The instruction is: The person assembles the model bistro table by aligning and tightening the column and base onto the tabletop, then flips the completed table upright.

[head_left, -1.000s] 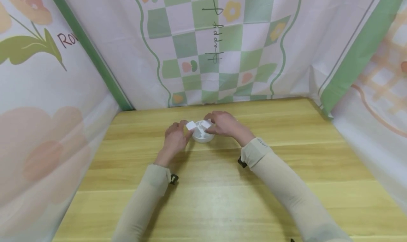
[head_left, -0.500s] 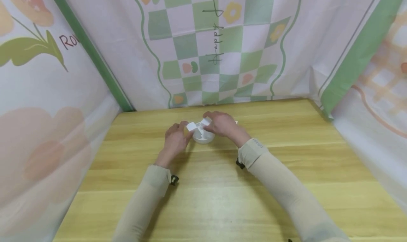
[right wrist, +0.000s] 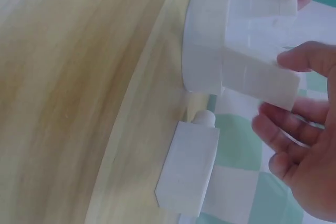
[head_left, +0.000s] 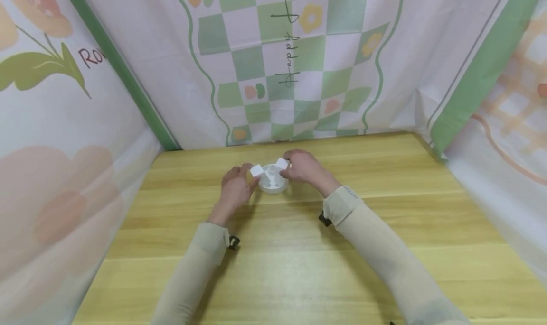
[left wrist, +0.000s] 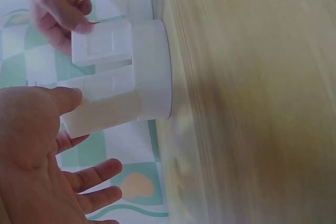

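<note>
A round white base (head_left: 273, 188) with a hollow, divided inside stands on the table. My left hand (head_left: 236, 185) pinches a white rectangular container (head_left: 257, 170) at the base's left side, thumb on one face, the other fingers spread apart in the left wrist view. My right hand (head_left: 302, 166) pinches a matching white container (head_left: 282, 163) at the right side, thumb against one face in the right wrist view. Both containers lean outward from the base, their lower ends at its rim. Whether those ends are fully seated is hidden.
Another white container (right wrist: 189, 169) with a rounded knob at one end stands on the wooden table (head_left: 273, 268) just beyond the base, behind my right hand in the head view. A patterned cloth (head_left: 295, 102) hangs along the table's far edge, with more cloth at both sides.
My right hand shifts slightly left with its container, then back right, and the container now sits further from the base's middle. My left hand and its container stay nearly still.
</note>
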The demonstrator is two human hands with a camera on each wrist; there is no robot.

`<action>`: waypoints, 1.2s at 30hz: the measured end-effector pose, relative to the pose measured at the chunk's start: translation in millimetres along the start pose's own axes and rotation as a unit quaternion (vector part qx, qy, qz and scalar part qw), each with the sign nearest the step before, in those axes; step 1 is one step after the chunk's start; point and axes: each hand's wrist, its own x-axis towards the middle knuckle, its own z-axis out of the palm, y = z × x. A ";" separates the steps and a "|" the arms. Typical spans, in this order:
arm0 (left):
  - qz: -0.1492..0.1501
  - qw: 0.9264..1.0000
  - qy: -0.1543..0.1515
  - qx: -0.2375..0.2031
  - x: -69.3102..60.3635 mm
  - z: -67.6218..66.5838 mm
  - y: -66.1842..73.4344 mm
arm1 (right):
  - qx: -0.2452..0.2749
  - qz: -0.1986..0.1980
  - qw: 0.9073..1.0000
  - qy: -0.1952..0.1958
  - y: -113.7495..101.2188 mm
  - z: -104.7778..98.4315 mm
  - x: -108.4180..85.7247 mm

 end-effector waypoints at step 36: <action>-0.018 1.000 -0.013 0.000 1.8 -0.9 -2.0 | 0.011 -0.086 0.996 -0.009 6.3 -8.0 -17.0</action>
